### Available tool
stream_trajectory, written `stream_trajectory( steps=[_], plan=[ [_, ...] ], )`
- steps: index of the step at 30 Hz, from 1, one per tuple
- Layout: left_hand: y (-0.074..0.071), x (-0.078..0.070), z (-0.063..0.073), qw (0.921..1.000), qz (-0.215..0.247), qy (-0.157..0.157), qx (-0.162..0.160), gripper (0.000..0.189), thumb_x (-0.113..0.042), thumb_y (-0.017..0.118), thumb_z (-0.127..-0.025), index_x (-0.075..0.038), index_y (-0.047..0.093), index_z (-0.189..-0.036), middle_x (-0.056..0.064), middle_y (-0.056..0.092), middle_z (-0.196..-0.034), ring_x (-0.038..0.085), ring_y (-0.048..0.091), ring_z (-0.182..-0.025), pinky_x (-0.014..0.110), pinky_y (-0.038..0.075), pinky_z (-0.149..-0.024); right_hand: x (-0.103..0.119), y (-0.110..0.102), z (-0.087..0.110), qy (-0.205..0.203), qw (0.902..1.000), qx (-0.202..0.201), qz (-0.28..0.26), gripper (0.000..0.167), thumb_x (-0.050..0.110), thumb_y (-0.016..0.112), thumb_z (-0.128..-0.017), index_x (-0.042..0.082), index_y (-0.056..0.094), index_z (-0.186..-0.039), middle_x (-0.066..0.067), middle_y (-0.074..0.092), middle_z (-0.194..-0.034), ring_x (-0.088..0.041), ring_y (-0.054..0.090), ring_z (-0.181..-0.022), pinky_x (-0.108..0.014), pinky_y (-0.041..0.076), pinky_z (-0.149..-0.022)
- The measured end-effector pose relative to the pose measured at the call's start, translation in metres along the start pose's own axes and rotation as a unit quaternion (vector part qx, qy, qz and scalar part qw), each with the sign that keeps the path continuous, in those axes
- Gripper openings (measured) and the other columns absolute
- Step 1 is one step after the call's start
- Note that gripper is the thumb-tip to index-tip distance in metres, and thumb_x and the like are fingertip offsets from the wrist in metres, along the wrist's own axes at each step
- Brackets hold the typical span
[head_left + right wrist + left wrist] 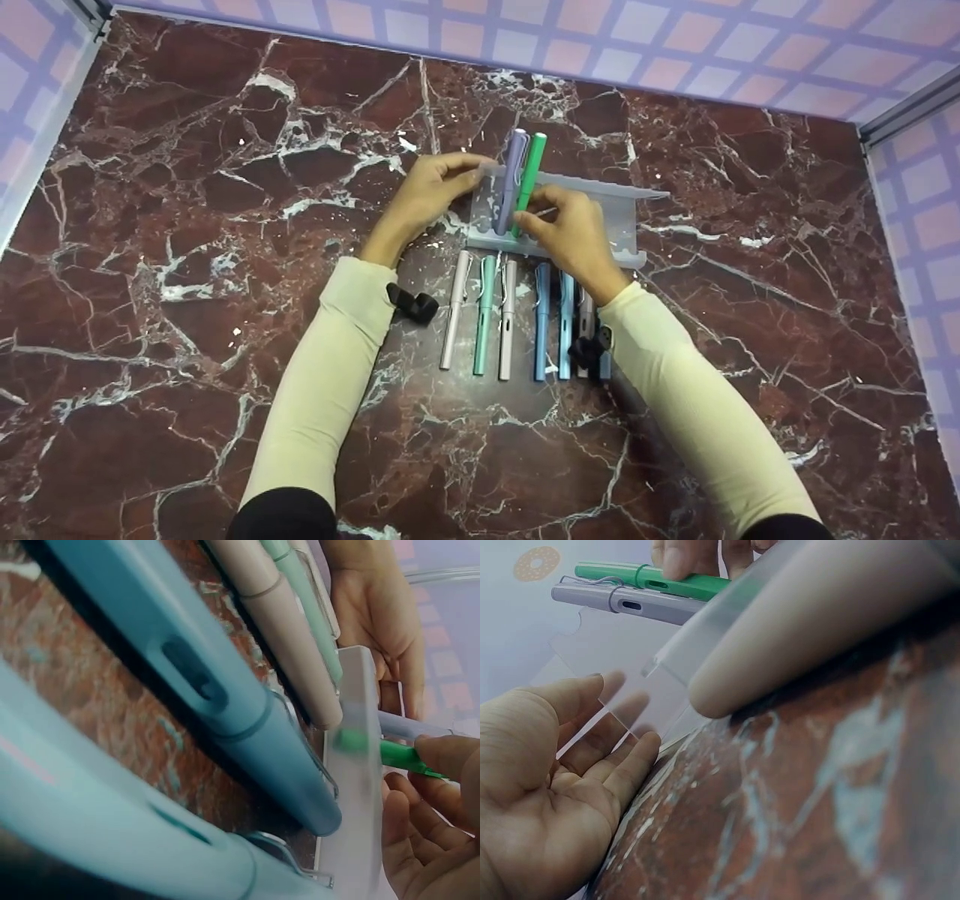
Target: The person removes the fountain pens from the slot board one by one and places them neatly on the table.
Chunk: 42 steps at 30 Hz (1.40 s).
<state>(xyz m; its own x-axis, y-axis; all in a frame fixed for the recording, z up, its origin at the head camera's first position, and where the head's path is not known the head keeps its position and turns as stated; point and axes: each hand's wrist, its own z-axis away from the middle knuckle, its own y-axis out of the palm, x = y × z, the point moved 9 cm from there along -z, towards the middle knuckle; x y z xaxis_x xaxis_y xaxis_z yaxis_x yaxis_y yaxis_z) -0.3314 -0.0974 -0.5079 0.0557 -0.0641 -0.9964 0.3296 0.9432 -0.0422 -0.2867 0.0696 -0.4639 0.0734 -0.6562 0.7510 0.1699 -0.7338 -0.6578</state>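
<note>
My right hand pinches a green pen between thumb and fingers. The green pen stands tilted, its lower end at the front tray of a clear plastic pen case. Just left of it a lavender pen leans in the same case, clip side toward the green one. With thumb and fingers on either side, my left hand holds the upper left edge of the case. The clear panel shows between its thumb and fingers in the left wrist view.
Several pens lie in a row before the case: a pale pink pen, a mint pen, a beige pen, a blue pen and a light blue pen. My right wrist camera partly covers others. Patterned panels border the marble tabletop.
</note>
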Motion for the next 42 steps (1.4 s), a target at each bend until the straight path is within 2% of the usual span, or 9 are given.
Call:
stream_trajectory(
  steps=[3,10,15,23,28,31,35,42],
  plan=[
    [0.001,-0.001,-0.001,1.0000,0.008,0.005,0.001,0.026,-0.013,0.058,-0.101,-0.008,0.068,-0.124,0.009,0.069,-0.125,0.019,0.063,-0.104,0.026,0.054,-0.092,0.000,-0.001,0.000,-0.003,0.9999,-0.004,0.009,0.019,0.018,0.076,-0.090,0.005,0.073,-0.103,-0.008,0.076,-0.094,-0.018,0.072,-0.082,-0.027,0.060,-0.072],
    [0.000,0.001,-0.001,0.9999,0.012,-0.003,-0.002,0.027,-0.014,0.057,-0.101,-0.008,0.068,-0.125,0.011,0.070,-0.120,0.019,0.064,-0.090,0.027,0.057,-0.080,-0.001,0.001,0.001,0.005,1.0000,-0.004,0.001,0.018,0.016,0.075,-0.091,0.005,0.072,-0.105,-0.008,0.075,-0.093,-0.017,0.070,-0.078,-0.027,0.060,-0.072],
    [-0.001,0.000,0.000,0.9999,0.013,0.007,-0.003,0.026,-0.013,0.057,-0.101,-0.006,0.068,-0.124,0.008,0.070,-0.125,0.021,0.063,-0.101,0.026,0.054,-0.086,-0.001,0.004,0.000,0.011,0.9999,0.000,-0.002,0.018,0.017,0.074,-0.091,0.006,0.071,-0.105,-0.008,0.075,-0.093,-0.017,0.069,-0.080,-0.027,0.060,-0.073],
    [-0.001,-0.002,0.000,0.9998,0.016,0.015,-0.001,0.026,-0.011,0.055,-0.101,-0.005,0.068,-0.124,0.009,0.069,-0.127,0.023,0.061,-0.119,0.028,0.050,-0.105,-0.001,0.003,0.000,0.010,0.9999,-0.007,-0.005,0.018,0.016,0.076,-0.090,0.006,0.072,-0.103,-0.008,0.075,-0.093,-0.016,0.069,-0.078,-0.026,0.060,-0.071],
    [-0.001,-0.001,0.000,0.9998,0.015,0.017,-0.001,0.026,-0.012,0.056,-0.101,-0.006,0.068,-0.124,0.007,0.069,-0.126,0.022,0.061,-0.118,0.029,0.050,-0.104,0.000,0.001,0.000,0.003,0.9997,-0.022,-0.006,0.018,0.017,0.077,-0.089,0.005,0.073,-0.102,-0.007,0.075,-0.091,-0.016,0.069,-0.075,-0.025,0.059,-0.067],
    [0.000,-0.001,0.000,0.9996,0.017,0.021,0.001,0.026,-0.011,0.057,-0.101,-0.006,0.068,-0.124,0.009,0.069,-0.127,0.022,0.061,-0.118,0.030,0.050,-0.105,0.002,-0.003,0.001,-0.016,0.9992,-0.038,-0.003,0.020,0.017,0.078,-0.088,0.003,0.073,-0.101,-0.009,0.076,-0.091,-0.017,0.070,-0.075,-0.025,0.059,-0.066],
    [0.001,-0.003,-0.001,0.9997,0.008,0.024,0.001,0.025,-0.011,0.057,-0.101,-0.007,0.069,-0.122,0.008,0.069,-0.127,0.020,0.061,-0.118,0.029,0.049,-0.105,0.007,-0.012,0.003,-0.041,0.9969,-0.068,-0.004,0.022,0.017,0.078,-0.088,0.001,0.073,-0.102,-0.011,0.076,-0.093,-0.020,0.072,-0.077,-0.024,0.059,-0.067],
    [0.000,-0.003,-0.002,0.9999,0.001,0.016,-0.004,0.024,-0.010,0.057,-0.101,-0.008,0.070,-0.121,0.006,0.069,-0.127,0.021,0.061,-0.118,0.028,0.050,-0.104,0.008,-0.031,0.009,-0.051,0.9926,-0.105,-0.031,0.021,0.014,0.075,-0.090,0.000,0.071,-0.104,-0.011,0.075,-0.095,-0.018,0.071,-0.078,-0.018,0.058,-0.061]
  ],
)
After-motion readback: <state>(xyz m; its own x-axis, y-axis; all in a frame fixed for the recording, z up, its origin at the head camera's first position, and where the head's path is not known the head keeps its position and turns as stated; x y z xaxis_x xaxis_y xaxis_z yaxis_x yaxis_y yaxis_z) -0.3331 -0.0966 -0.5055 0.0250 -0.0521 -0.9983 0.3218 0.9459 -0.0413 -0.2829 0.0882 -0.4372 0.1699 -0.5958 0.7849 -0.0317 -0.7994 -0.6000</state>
